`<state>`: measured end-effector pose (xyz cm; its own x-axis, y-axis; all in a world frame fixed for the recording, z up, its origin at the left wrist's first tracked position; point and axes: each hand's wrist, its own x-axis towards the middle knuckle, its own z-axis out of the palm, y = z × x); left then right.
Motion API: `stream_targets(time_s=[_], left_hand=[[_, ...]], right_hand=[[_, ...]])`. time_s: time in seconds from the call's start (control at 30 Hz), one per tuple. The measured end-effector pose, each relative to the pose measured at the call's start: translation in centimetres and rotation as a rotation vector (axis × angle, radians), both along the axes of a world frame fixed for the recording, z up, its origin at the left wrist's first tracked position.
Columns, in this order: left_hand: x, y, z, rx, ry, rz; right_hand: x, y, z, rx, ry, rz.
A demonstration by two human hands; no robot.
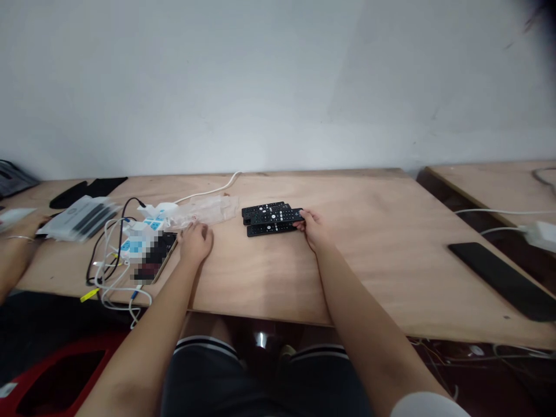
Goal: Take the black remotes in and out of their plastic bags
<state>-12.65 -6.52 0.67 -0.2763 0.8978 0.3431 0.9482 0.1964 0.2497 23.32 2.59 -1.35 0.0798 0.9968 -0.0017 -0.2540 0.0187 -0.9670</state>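
Note:
Three black remote controls (270, 218) lie side by side on the wooden table (278, 272), just beyond its middle. My right hand (313, 229) rests at their right ends, fingers touching the nearest one. My left hand (195, 242) lies palm down on the table to the left, its fingers on the edge of a clear plastic bag (207, 211). A phone (155, 258) lies just left of that hand.
A white power strip (145, 227) with tangled black and white cables sits at the left. Packaged remotes (82, 218) and another person's arm (11, 260) are at the far left. A black slab (504, 279) lies at the right edge, near a second table (495, 184).

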Motion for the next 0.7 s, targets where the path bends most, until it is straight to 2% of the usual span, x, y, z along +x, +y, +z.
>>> stream_targets(time_s=[0.13,0.33,0.7], left_hand=[[-0.04,-0.04,-0.24,-0.005,0.029,-0.051],[-0.16,0.05,-0.53,-0.076,0.072,-0.070],[-0.10,0.13,-0.65,-0.086,0.095,-0.078]], right_hand=[[-0.02,-0.04,0.13,-0.015,-0.003,0.007],[-0.04,-0.12,0.26,-0.019,0.045,0.013],[0.08,-0.04,-0.17,-0.016,0.030,0.029]])
